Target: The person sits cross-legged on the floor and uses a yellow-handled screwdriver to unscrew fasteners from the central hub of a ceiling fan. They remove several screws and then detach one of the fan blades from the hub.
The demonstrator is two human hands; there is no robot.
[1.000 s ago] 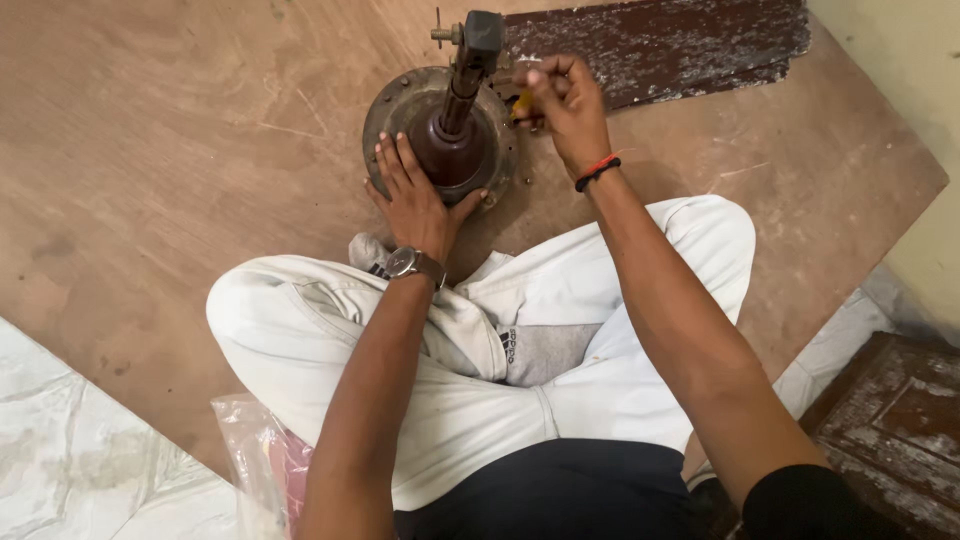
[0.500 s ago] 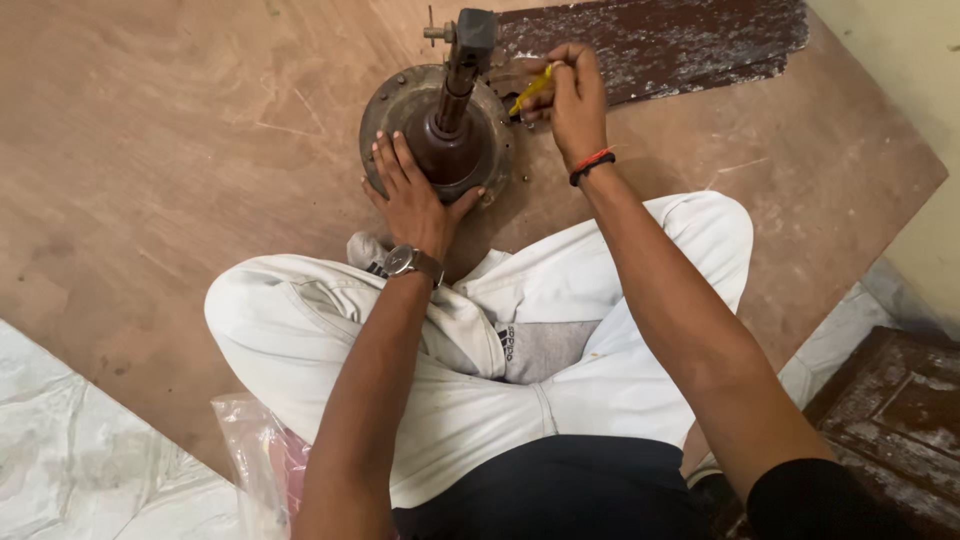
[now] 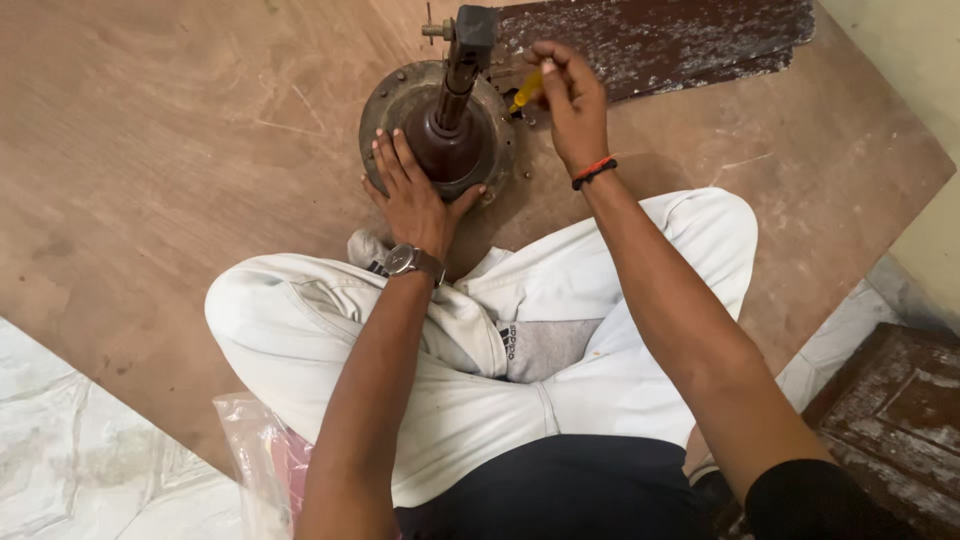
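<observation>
**Hands on a ceiling fan motor**

A clear plastic bag [image 3: 250, 450] lies at the lower left by the person's knee. The left hand [image 3: 415, 195], a wristwatch [image 3: 405, 260] on its wrist, lies flat with spread fingers on the near side of the round ceiling fan motor [image 3: 400, 100], grasping nothing. The motor sits on a plywood board [image 3: 150, 150], its downrod [image 3: 460, 60] rising from the middle. The right hand [image 3: 570, 105] is clenched on a yellow-handled screwdriver [image 3: 525, 92] at the motor's right rim. A worn brown fan blade [image 3: 660, 40] lies beyond.
</observation>
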